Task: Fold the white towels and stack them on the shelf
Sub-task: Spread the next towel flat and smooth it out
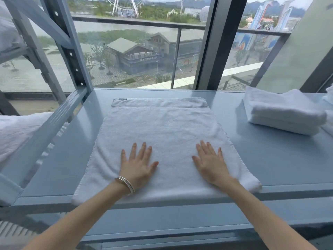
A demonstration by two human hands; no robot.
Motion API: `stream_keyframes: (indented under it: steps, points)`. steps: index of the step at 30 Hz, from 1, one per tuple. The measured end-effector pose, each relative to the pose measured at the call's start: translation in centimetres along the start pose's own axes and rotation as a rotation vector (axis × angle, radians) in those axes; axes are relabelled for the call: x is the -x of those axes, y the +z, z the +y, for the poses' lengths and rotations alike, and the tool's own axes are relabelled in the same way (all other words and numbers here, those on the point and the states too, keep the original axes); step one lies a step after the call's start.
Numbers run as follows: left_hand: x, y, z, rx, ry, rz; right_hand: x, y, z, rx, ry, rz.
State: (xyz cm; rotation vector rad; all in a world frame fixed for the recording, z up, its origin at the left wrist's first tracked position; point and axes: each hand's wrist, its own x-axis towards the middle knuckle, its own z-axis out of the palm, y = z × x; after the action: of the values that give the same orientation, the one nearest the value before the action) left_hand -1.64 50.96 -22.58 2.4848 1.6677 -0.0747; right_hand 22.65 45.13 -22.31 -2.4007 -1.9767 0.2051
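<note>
**Flat, then folded: both palms smoothing a towel on the shelf**

Right now both hands lie palm-down on a white towel [158, 134] spread across the blue-grey metal shelf [270, 159]. The left hand [137, 166] and the right hand [210, 163] sit side by side on the near half of the cloth, well apart from each other, fingers [143, 150] straight and slightly fanned. Neither hand grips or pinches anything; they press only. That flat, spread posture looks meant to push wrinkles out and hold the cloth still so its edges stay square for the next fold.

Beyond the fingertips the towel runs away toward the window, ending in a hemmed band [159, 102] with a small label at its left corner. Its near edge hangs just over the front lip of the shelf, under the wrists, which probably leaves that edge easy to pick up. The near corner outside the right hand is bunched and rolled rather than flat, so it likely needs straightening first.

Well off to the right of the right hand, a stack of folded towels [282, 112] rests on the same shelf, kept clear of the working area. A set of thin bangles [126, 184] circles the left wrist. To the left of the left hand, past the shelf's upright post, white bedding [19, 130] shows.

Judging by this, one towel is mid-fold and some are already done.
</note>
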Motion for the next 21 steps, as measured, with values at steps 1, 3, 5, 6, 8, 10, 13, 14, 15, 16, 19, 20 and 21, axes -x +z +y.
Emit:
stream_keyframes:
  steps: [1, 3, 5, 6, 8, 10, 13, 14, 15, 16, 19, 20, 21]
  points:
    - [0.4, 0.4, 1.5, -0.015, 0.052, -0.011, 0.5, 0.3, -2.0, -0.013, -0.083, -0.006]
    - [0.3, 0.5, 1.9, -0.030, 0.084, -0.029, 1.4, 1.1, -4.3, -0.008, -0.207, -0.015]
    - [-0.1, 0.2, -0.4, -0.040, 0.027, -0.016, 1.4, 1.2, -3.0, 0.011, -0.198, 0.000]
    - [-0.2, 0.1, -2.0, -0.030, -0.020, 0.001, 1.2, 1.1, -1.5, 0.015, -0.170, 0.014]
    - [0.0, -0.1, -5.5, -0.017, -0.110, 0.019, 1.0, 0.7, 1.8, 0.025, -0.085, 0.019]
    - [0.3, -0.4, -7.8, -0.007, -0.186, 0.008, 0.7, 0.1, 4.5, 0.036, 0.005, -0.018]
    - [-0.3, -0.6, -7.9, -0.007, -0.248, 0.006, -0.5, -0.5, 4.7, 0.048, 0.071, -0.052]
    - [-0.9, -0.7, -7.0, -0.017, -0.242, 0.012, -1.2, -0.5, 3.5, 0.043, 0.039, -0.031]
    - [-1.7, -0.8, -5.6, -0.023, -0.210, 0.017, -2.1, -0.5, 1.7, 0.032, -0.028, -0.012]
    - [-2.7, -0.8, -4.1, -0.019, -0.156, 0.020, -2.9, -0.3, -0.5, 0.012, -0.113, -0.008]
    - [-6.1, -0.9, -0.3, 0.019, -0.031, 0.012, -5.8, 0.2, -5.2, -0.016, -0.277, -0.029]
    - [-7.3, -0.9, 0.1, 0.023, -0.024, 0.017, -7.0, 0.1, -5.7, -0.010, -0.284, -0.032]
    - [-8.5, -1.0, 0.0, 0.025, -0.027, 0.025, -8.3, 0.0, -5.5, -0.004, -0.278, -0.040]
